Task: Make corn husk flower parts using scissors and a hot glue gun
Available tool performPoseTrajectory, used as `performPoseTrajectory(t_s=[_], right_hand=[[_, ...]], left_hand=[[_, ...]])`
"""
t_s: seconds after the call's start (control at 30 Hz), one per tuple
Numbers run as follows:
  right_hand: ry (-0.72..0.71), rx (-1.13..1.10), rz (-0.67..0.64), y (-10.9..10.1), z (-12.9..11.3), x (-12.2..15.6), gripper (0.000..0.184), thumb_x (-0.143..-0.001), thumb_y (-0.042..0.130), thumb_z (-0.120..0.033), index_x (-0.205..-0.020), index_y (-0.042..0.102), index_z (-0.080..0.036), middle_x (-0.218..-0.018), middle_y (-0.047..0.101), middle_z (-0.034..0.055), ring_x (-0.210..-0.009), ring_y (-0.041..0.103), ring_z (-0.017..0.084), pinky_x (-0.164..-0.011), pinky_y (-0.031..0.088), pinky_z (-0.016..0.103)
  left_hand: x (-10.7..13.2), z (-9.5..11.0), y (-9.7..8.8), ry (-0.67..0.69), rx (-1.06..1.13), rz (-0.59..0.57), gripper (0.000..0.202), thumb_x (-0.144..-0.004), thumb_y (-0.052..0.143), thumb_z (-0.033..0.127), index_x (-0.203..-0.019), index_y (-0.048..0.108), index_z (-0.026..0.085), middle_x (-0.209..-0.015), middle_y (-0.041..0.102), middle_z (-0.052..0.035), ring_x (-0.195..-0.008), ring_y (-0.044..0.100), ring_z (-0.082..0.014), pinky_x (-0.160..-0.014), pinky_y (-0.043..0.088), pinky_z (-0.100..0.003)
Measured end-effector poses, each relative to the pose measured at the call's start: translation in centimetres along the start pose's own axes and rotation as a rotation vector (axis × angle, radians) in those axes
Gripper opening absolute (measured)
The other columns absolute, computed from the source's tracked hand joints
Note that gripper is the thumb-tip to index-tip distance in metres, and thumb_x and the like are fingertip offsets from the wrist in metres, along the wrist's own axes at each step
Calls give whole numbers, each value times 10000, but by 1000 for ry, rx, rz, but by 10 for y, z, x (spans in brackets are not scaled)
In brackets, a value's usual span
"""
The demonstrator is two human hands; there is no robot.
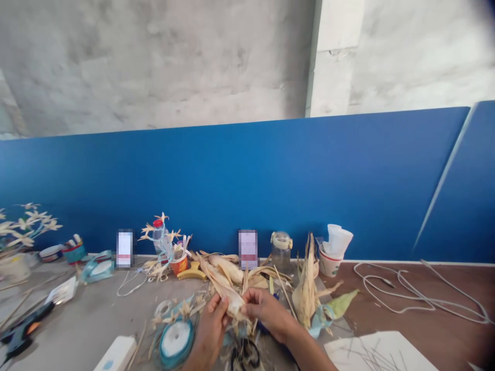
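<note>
Between my two hands is a pale dried corn husk (233,303), its long end pointing away up and to the left. My left hand (213,327) pinches its left side with thumb and fingers. On the right edge, the fingertips of my right hand (266,313) are closed on the same husk. More dried husks (228,269) lie just beyond. Black-handled scissors (251,353) sit among scraps below my hands, partly covered. A spool of teal ribbon (176,342) lies left of my left wrist. Right of my right hand stands a bundle of husks (305,296).
Along the blue partition (247,190) stand a clear jar (281,252), paper cups (330,262), a phone (248,250) and a husk-flower arrangement (162,247). A glue gun (29,327) lies far left. Thin wires rest on a white sheet (375,350); a white cable (417,293) coils right.
</note>
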State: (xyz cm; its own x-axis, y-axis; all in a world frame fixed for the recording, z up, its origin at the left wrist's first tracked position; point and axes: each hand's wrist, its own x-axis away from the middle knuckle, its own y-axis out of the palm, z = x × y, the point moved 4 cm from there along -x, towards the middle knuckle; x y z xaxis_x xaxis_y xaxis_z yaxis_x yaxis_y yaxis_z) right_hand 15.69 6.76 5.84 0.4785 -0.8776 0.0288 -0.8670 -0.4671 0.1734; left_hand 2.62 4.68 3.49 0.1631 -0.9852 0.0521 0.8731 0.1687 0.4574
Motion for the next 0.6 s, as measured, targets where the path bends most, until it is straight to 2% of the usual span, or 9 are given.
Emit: performPoseTrajectory(t_s=[0.17, 0.4, 0.5, 0.6], right_hand=[[-27, -82, 35, 2, 5, -4, 204, -550, 696, -286, -575, 526, -177, -512, 473, -70, -507, 363, 83, -548, 259, 227], [-30, -234, 91, -5, 17, -13, 289, -515, 739, -352, -526, 515, -171, -475, 440, -65, -481, 326, 76, -524, 217, 227], [-48, -237, 93, -9, 18, -15, 321, -514, 759, -376, -524, 511, -173, -475, 431, -65, -484, 335, 79, -532, 228, 225], [-49, -187, 53, -10, 21, -17, 381, -547, 742, -485, -559, 510, -183, -498, 437, -58, -492, 358, 92, -554, 265, 232]], left_hand=[[-2, 0, -3, 29, 26, 48, 521, -513, 799, 511, -853, 625, 156, -541, 508, 65, -433, 279, -46, -439, 214, -187], [-11, -13, -11, 84, 32, 62, 455, -555, 754, 560, -713, 593, 165, -470, 430, 80, -402, 237, -54, -423, 179, -208], [-11, -15, -9, 73, 75, 37, 466, -542, 781, 536, -763, 604, 165, -513, 487, 64, -410, 303, -56, -430, 214, -202], [-12, -17, -8, 17, 89, 7, 548, -511, 807, 515, -892, 606, 176, -549, 529, 54, -414, 352, -59, -426, 228, -199]])
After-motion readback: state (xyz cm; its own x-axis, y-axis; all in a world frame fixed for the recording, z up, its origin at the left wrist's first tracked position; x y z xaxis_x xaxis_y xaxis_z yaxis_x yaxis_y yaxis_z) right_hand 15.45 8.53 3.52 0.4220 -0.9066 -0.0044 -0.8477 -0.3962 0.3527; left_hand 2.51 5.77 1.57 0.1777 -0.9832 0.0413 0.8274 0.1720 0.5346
